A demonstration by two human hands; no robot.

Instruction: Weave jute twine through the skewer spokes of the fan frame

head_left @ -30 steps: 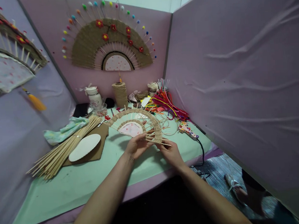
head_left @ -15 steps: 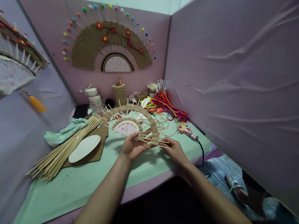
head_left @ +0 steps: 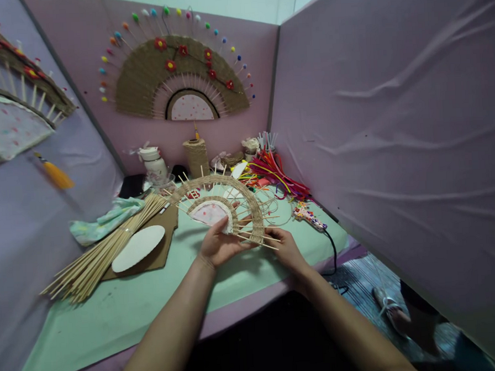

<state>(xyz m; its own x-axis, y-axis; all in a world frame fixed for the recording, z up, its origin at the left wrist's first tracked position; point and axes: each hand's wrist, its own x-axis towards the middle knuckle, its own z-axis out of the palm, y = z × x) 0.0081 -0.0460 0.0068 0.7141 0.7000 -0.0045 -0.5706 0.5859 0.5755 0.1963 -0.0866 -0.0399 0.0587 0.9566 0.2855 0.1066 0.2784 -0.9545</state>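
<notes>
I hold a half-round fan (head_left: 219, 201) of wooden sticks woven with jute twine, raised upright above the green table (head_left: 125, 302). My left hand (head_left: 219, 243) grips its lower middle, thumb on the pale dotted centre. My right hand (head_left: 284, 249) is closed near the bare stick ends at the fan's lower right, where loose twine (head_left: 269, 206) trails off.
A bundle of long wooden sticks (head_left: 101, 248) and a white oval card (head_left: 138, 247) on brown board lie at the left. At the back stand a twine spool (head_left: 198, 156), a white jar (head_left: 155, 164) and coloured pipe cleaners (head_left: 280, 175). A glue gun (head_left: 310, 216) rests at the right.
The fan has tipped up from lying flatter to standing more upright, and moved slightly left. Both hands keep their grip at its base.
</notes>
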